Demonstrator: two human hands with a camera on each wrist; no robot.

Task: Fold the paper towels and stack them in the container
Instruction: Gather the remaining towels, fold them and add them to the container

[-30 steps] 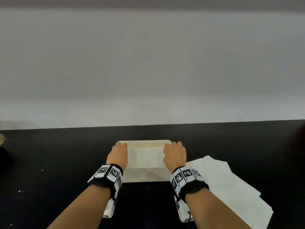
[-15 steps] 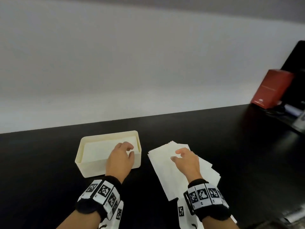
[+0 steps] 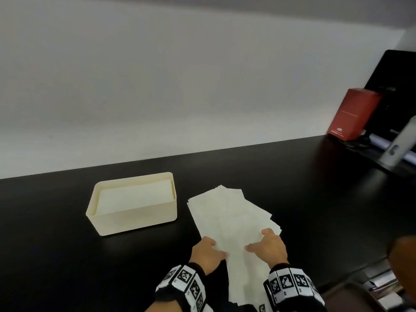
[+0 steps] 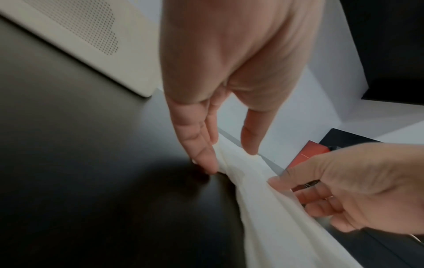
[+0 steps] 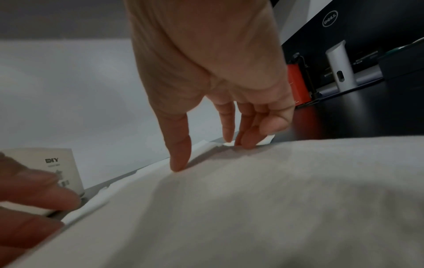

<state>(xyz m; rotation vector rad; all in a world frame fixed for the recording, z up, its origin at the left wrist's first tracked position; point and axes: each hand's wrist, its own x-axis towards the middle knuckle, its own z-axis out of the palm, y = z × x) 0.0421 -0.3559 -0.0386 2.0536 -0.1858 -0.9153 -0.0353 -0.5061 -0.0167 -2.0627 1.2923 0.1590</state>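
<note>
A cream container (image 3: 132, 218) stands on the black table (image 3: 56, 255) and holds a flat stack of folded paper towels (image 3: 135, 195). To its right lies a fanned pile of unfolded paper towels (image 3: 227, 212). Both hands are at the pile's near end. My left hand (image 3: 217, 248) pinches the left edge of the top sheet (image 4: 259, 190) between thumb and fingers, with that edge lifted off the table. My right hand (image 3: 256, 240) grips the same sheet at its right side, thumb on top and fingers at the edge (image 5: 243, 143). The container's wall (image 4: 69, 36) shows behind the left hand.
At the back right stand a red box (image 3: 353, 113), a black monitor (image 3: 396, 86) and its white stand (image 3: 403, 145). A white wall runs behind the table. The table's front edge passes at the lower right, with clutter below it.
Both hands have left the container, the right first, then the left. They now hold the top sheet at the near end of the loose pile. The head view has swung to the right.
</note>
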